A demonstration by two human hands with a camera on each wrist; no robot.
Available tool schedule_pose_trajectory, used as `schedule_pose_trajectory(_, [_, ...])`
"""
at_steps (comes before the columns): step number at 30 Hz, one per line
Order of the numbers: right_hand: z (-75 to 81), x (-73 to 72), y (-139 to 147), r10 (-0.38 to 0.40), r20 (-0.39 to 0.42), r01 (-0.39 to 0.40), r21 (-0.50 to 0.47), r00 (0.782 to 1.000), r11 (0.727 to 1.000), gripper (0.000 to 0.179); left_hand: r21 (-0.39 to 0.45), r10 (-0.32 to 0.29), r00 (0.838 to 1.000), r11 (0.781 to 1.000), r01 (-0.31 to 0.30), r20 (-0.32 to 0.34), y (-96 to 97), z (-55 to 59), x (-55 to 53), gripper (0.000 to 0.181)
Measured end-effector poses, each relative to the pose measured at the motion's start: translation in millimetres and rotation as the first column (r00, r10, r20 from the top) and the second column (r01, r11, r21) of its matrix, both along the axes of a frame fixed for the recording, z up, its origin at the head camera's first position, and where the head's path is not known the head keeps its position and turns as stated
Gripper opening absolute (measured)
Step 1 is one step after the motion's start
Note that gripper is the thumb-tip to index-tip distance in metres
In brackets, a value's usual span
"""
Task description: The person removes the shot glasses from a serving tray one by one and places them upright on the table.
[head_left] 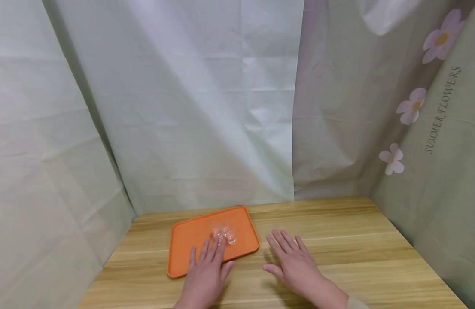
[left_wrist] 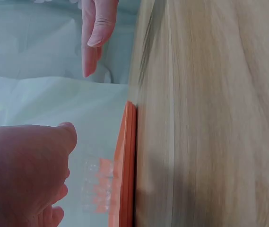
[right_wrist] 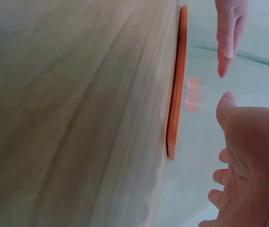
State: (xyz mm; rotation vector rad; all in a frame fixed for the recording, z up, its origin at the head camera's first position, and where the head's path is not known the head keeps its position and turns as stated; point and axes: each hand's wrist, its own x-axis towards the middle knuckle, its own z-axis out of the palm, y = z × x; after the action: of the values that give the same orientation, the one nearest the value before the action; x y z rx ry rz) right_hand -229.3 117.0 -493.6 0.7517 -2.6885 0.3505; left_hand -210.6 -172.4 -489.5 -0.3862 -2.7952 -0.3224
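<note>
Several small clear shot glasses (head_left: 231, 237) stand close together on an orange tray (head_left: 185, 244). My left hand (head_left: 206, 274) is over the tray's front edge, fingers spread and pointing toward the glasses, partly hiding one of them in the head view. In the left wrist view the left hand (left_wrist: 28, 165) hovers above the table, apart from the glasses (left_wrist: 99, 184). To the right of the tray, my right hand (head_left: 297, 266) is held over the table with fingers extended; the right wrist view shows that hand (right_wrist: 252, 156) raised off the surface. Neither hand holds anything.
The wooden table (head_left: 361, 240) reaches back to hanging pale green curtains (head_left: 206, 128) on three sides. White flowers and lettering are printed on the right curtain (head_left: 446, 180). The tray lies at an angle, left of the table's middle.
</note>
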Motion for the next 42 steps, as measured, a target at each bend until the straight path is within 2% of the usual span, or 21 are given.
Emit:
schedule_pose_trajectory(4, [-0.5,-3.7,-3.3,-0.003,0.001,0.003,0.008,1.0,1.0,0.078,0.007,0.019,1.0,1.0,-0.019,0.025,-5.4,-0.4,-2.0,0.066])
schedule_pose_trajectory(14, [-1.0,-12.1,-10.3,-0.007,0.035,0.005,0.033,0.999,0.999,0.079,0.002,0.049,0.998,0.999,-0.049,0.025,-13.4,-3.1,-6.7,0.067])
schedule_pose_trajectory(24, [-5.0,-21.8,-20.0,0.001,0.096,-0.003,0.013,0.995,1.0,0.079,0.018,0.094,0.993,0.995,-0.096,0.07,-21.2,-1.1,-10.7,0.067])
schedule_pose_trajectory(35, [-8.2,-26.1,-31.2,0.032,0.16,-0.031,-0.011,0.987,0.999,0.079,0.013,0.168,0.977,0.985,-0.171,0.134,-32.5,-4.8,-17.2,0.069])
schedule_pose_trajectory(42, [-6.4,-26.5,-36.7,0.058,0.216,-0.059,-0.001,0.975,0.998,0.08,0.007,0.186,0.972,0.982,-0.189,0.147,-40.8,-9.5,-21.0,0.068])
